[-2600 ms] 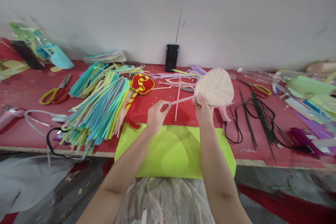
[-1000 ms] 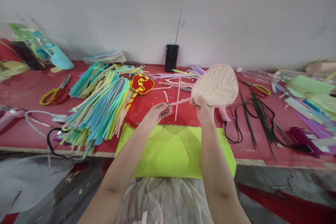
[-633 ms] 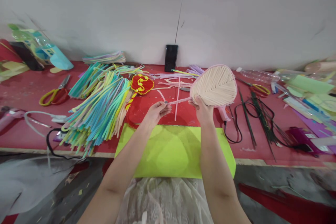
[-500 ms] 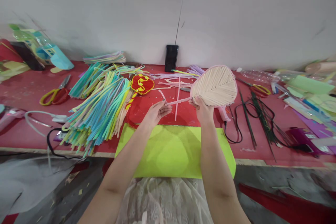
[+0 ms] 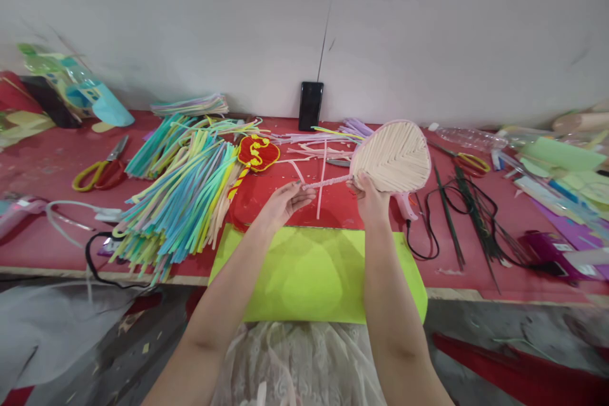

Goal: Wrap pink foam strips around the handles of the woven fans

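A leaf-shaped fan of cream pipe cleaners with a pink rim is held over the table. My right hand is closed on its base, where the blade meets the handle. Pink pipe cleaner wraps the thin handle, which points left. My left hand pinches the handle's free end, and a loose pink tail sticks up beyond the fingertips. Beneath the handle, a straight pink pipe cleaner lies on the red table. A red flower-shaped piece with yellow trim rests to the left.
A large bundle of coloured pipe cleaners spreads at left, beside scissors. A phone leans on the wall. At right lie dark green wires, a purple glue gun and a black cord. A yellow-green cloth covers the front edge.
The fan and its handle have shifted slightly right. The loose pink tail by my left hand has swung, its bend changing. Both hands keep their grips.
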Tool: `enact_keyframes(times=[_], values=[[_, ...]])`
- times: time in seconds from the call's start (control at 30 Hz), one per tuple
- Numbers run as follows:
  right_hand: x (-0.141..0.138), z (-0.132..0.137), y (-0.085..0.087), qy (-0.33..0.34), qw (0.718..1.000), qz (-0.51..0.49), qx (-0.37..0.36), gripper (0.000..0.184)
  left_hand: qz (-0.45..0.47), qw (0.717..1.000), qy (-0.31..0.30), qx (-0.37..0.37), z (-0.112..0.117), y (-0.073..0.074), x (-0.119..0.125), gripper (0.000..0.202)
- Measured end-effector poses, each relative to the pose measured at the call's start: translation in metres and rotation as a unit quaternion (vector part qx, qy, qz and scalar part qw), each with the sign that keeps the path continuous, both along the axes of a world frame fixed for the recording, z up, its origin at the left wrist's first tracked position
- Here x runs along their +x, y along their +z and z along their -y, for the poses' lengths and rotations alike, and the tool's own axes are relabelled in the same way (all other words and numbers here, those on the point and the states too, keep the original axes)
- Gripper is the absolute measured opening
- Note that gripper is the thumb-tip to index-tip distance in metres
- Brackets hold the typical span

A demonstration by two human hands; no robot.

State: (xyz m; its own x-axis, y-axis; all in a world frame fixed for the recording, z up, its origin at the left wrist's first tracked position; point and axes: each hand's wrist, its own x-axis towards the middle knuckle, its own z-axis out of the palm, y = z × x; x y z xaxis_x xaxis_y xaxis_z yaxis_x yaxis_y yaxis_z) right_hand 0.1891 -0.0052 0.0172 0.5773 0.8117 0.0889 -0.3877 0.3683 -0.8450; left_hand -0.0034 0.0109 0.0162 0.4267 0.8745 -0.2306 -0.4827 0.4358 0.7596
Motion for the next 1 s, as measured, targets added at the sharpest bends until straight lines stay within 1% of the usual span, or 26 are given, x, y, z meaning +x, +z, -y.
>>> enact_keyframes(times=[0.13,0.27,0.57,0.8,0.9,1.0], values=[[0.001,0.000,-0.001,0.005,1.000,-0.007,0.009,0.030,0.021,1.000,-0.008,-0.005,0.001,0.001,0.000,0.007],[0.001,0.000,-0.002,0.018,1.000,-0.011,0.006,0.028,0.029,0.999,-0.008,-0.015,0.002,0.002,0.001,0.009],[0.002,-0.001,-0.005,0.032,0.999,-0.001,0.004,0.027,-0.001,1.000,0.000,-0.019,0.001,0.000,0.000,0.006],[0.001,-0.004,-0.007,0.031,0.999,-0.035,0.007,0.028,0.007,1.000,0.025,-0.005,0.003,0.003,0.002,0.010],[-0.002,-0.007,-0.008,0.023,0.998,-0.052,-0.001,0.026,0.011,1.000,0.026,0.012,0.003,0.004,0.003,0.010],[-0.005,-0.009,-0.011,0.031,0.996,-0.081,-0.006,0.030,0.017,0.999,0.027,0.034,0.004,0.004,0.003,0.009]])
